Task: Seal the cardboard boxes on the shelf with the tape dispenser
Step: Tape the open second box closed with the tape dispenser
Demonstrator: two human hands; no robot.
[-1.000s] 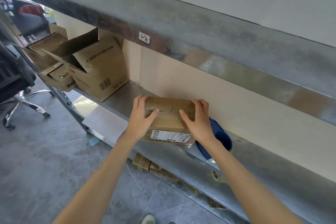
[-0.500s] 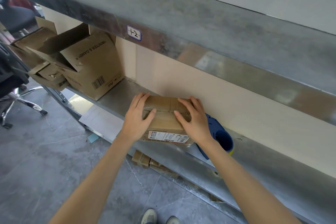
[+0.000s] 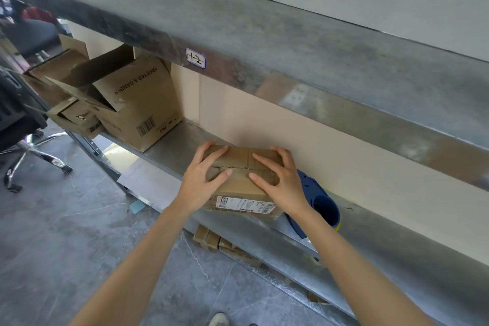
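Left hand (image 3: 203, 180) and right hand (image 3: 280, 180) spread flat, pressing the small box (image 3: 239, 164) flaps shut near the shelf (image 3: 172, 148) front edge; it looks light and stiff, so grip its sides.

tape dispenser (image 3: 321, 204): partly behind right hand (image 3: 280, 180) | box label (image 3: 244, 204): print unreadable | chair (image 3: 31, 148): cut by left edge

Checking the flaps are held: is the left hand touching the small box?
Touching. Head view shows the left hand lying on the small box, thumb across its seam.
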